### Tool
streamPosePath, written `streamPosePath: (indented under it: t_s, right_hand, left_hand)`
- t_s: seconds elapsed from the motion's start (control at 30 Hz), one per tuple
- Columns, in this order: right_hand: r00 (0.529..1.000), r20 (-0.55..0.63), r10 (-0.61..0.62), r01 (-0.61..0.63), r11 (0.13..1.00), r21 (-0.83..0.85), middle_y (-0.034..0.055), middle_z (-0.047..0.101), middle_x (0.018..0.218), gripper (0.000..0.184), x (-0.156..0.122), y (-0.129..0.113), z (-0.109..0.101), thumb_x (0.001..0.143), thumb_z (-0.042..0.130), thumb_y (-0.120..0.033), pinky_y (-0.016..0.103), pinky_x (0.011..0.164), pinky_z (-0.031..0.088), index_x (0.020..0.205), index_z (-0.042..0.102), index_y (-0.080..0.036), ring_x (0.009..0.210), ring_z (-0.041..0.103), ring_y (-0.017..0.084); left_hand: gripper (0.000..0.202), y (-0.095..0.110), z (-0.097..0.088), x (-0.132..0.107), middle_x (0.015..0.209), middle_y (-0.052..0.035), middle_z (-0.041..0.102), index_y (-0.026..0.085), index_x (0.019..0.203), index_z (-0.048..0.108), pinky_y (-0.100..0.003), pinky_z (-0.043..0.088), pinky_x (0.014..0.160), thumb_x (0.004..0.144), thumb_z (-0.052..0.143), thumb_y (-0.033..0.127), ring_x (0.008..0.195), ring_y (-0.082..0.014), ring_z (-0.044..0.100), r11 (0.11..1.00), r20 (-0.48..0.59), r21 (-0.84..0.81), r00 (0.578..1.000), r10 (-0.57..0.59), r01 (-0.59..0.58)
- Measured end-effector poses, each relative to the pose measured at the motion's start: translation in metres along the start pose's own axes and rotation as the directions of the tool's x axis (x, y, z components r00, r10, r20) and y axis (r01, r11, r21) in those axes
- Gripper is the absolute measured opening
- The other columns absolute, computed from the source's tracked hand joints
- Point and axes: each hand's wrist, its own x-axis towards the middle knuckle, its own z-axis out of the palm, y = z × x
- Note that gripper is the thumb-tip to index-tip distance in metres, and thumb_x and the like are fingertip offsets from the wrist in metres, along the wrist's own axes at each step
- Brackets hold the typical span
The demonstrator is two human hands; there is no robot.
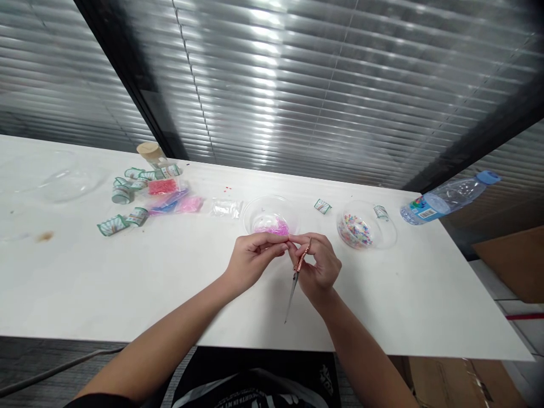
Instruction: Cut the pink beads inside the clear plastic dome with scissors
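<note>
A pair of small scissors (299, 263) with copper-coloured handles hangs from the fingers of my right hand (319, 263), its closed blades pointing down toward me. The thumb and fingertips of that hand are pinched together against those of my left hand (255, 256). My left hand is closed in a pinch too; whatever lies between the fingertips is too small to make out. Just behind both hands stands a clear round bowl (249, 212) with pink-purple beads (278, 227) in it, partly hidden by my fingers.
To the right are a clear tub of multicoloured beads (356, 229), two small green-and-white packets and a tilted plastic bottle (446, 199). At left lie several similar packets (114, 225), bead bags (162, 187), a beige cup (150, 153) and clear plastic lids (70, 184). The white table (170, 283) ends near my body.
</note>
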Motion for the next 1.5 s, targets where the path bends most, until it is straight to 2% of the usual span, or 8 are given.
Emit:
streamPosePath:
  t_s: [0.37, 0.67, 0.83, 0.97, 1.03, 1.17, 1.3, 1.5]
  right_hand:
    - [0.970, 0.020, -0.241, 0.242, 0.969, -0.054, 0.0004, 0.075, 0.090, 0.024, -0.002, 0.007, -0.001, 0.081, 0.066, -0.006, 0.037, 0.075, 0.060, 0.077, 0.052, -0.026, 0.083, 0.071, 0.020]
    - [0.964, 0.032, -0.262, 0.264, 0.963, -0.054, 0.0021, 0.075, 0.092, 0.027, -0.002, 0.008, -0.004, 0.077, 0.069, -0.003, 0.036, 0.071, 0.059, 0.080, 0.053, -0.025, 0.080, 0.069, 0.020]
    - [0.983, 0.001, -0.182, 0.182, 0.982, -0.038, 0.0013, 0.075, 0.087, 0.027, -0.001, 0.004, -0.003, 0.078, 0.069, -0.005, 0.035, 0.064, 0.057, 0.075, 0.051, -0.025, 0.077, 0.066, 0.019]
    - [0.997, -0.041, 0.070, -0.064, 0.988, 0.141, 0.0024, 0.072, 0.082, 0.024, -0.002, -0.001, 0.002, 0.081, 0.068, -0.010, 0.034, 0.062, 0.054, 0.073, 0.050, -0.024, 0.070, 0.065, 0.017]
    - [0.957, -0.055, 0.286, -0.258, 0.919, 0.298, 0.0023, 0.070, 0.079, 0.024, -0.001, -0.003, 0.003, 0.081, 0.069, -0.014, 0.032, 0.059, 0.052, 0.072, 0.048, -0.023, 0.066, 0.062, 0.015]
    - [0.784, 0.076, 0.616, -0.568, 0.662, 0.489, 0.0006, 0.067, 0.076, 0.032, 0.005, -0.004, 0.002, 0.078, 0.072, -0.024, 0.025, 0.047, 0.041, 0.068, 0.042, -0.021, 0.051, 0.051, 0.009]
    - [0.685, 0.190, 0.703, -0.655, 0.479, 0.585, -0.0011, 0.065, 0.077, 0.032, 0.010, -0.001, 0.000, 0.074, 0.076, -0.024, 0.023, 0.044, 0.039, 0.070, 0.044, -0.020, 0.049, 0.047, 0.007]
    - [0.608, 0.264, 0.749, -0.701, 0.350, 0.622, -0.0022, 0.064, 0.078, 0.034, 0.011, 0.000, 0.003, 0.069, 0.078, -0.023, 0.022, 0.041, 0.040, 0.069, 0.045, -0.019, 0.047, 0.046, 0.006]
  left_hand:
    - [0.015, 0.009, 0.001, 0.002, 0.087, -0.0085, 0.073, 0.014, 0.087, 0.074, -0.034, 0.059, 0.084, 0.081, 0.070, 0.027, 0.083, -0.0168, 0.070, 0.966, 0.163, -0.172, 0.973, -0.164, 0.191]
    - [0.017, 0.006, 0.002, 0.003, 0.084, -0.0070, 0.073, 0.014, 0.084, 0.074, -0.032, 0.057, 0.085, 0.078, 0.074, 0.029, 0.080, -0.0147, 0.069, 0.900, 0.199, -0.307, 0.946, -0.257, 0.309]
    - [0.016, 0.006, 0.003, 0.003, 0.082, -0.0062, 0.073, 0.014, 0.082, 0.074, -0.032, 0.056, 0.087, 0.075, 0.077, 0.028, 0.081, -0.0146, 0.069, 0.863, 0.199, -0.374, 0.939, -0.282, 0.339]
    - [0.018, 0.005, 0.002, 0.004, 0.087, -0.0059, 0.074, 0.015, 0.082, 0.075, -0.030, 0.055, 0.086, 0.071, 0.081, 0.027, 0.085, -0.0150, 0.069, 0.841, 0.160, -0.412, 0.936, -0.312, 0.351]
    - [0.017, 0.004, 0.002, 0.005, 0.088, -0.0047, 0.073, 0.016, 0.082, 0.075, -0.027, 0.056, 0.081, 0.069, 0.082, 0.026, 0.084, -0.0139, 0.069, 0.827, 0.155, -0.435, 0.934, -0.321, 0.356]
    - [0.018, 0.005, 0.000, 0.006, 0.082, -0.0021, 0.071, 0.017, 0.083, 0.076, -0.020, 0.057, 0.071, 0.068, 0.083, 0.024, 0.076, -0.0102, 0.067, 0.807, 0.164, -0.473, 0.935, -0.313, 0.353]
    - [0.021, 0.004, -0.003, 0.007, 0.083, -0.0007, 0.070, 0.018, 0.087, 0.076, -0.017, 0.056, 0.070, 0.068, 0.084, 0.024, 0.075, -0.0082, 0.067, 0.772, 0.179, -0.518, 0.929, -0.324, 0.369]
    - [0.025, 0.004, -0.004, 0.007, 0.084, -0.0006, 0.072, 0.019, 0.088, 0.076, -0.017, 0.057, 0.073, 0.065, 0.086, 0.022, 0.074, -0.0082, 0.069, 0.744, 0.190, -0.548, 0.923, -0.333, 0.381]
